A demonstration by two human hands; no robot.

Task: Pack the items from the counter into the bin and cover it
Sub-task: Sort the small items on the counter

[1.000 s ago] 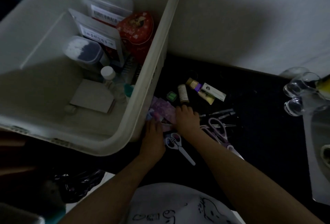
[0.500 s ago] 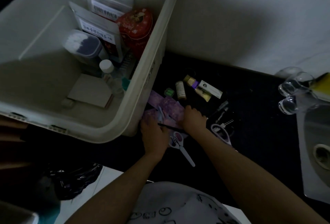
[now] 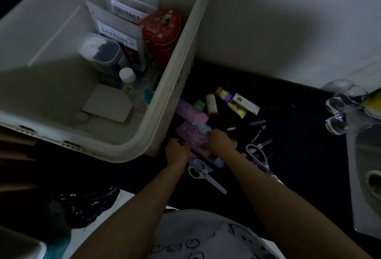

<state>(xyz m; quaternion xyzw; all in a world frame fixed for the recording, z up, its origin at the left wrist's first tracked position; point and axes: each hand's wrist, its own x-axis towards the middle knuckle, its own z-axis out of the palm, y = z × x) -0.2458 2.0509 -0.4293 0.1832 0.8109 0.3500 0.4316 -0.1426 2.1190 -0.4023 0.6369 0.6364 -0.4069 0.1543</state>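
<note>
The white plastic bin [image 3: 181, 68] stood at ten o'clock on the black tabletop [image 3: 299, 155], holding two labelled pouches [image 3: 117, 35], a red heart-shaped tin [image 3: 160, 29], a clear cotton-swab tub [image 3: 99, 51], a white-capped bottle [image 3: 127, 75] and a flat white box [image 3: 107, 105]. Just beside its five-o'clock corner, the left hand [image 3: 178, 152] and right hand [image 3: 221, 142] both gripped purple patterned flat packets [image 3: 191, 132]; their fingers were blurred. The packets' long axis ran eleven to five. White-handled scissors [image 3: 204, 173] lay at six o'clock of the hands, partly covered.
</note>
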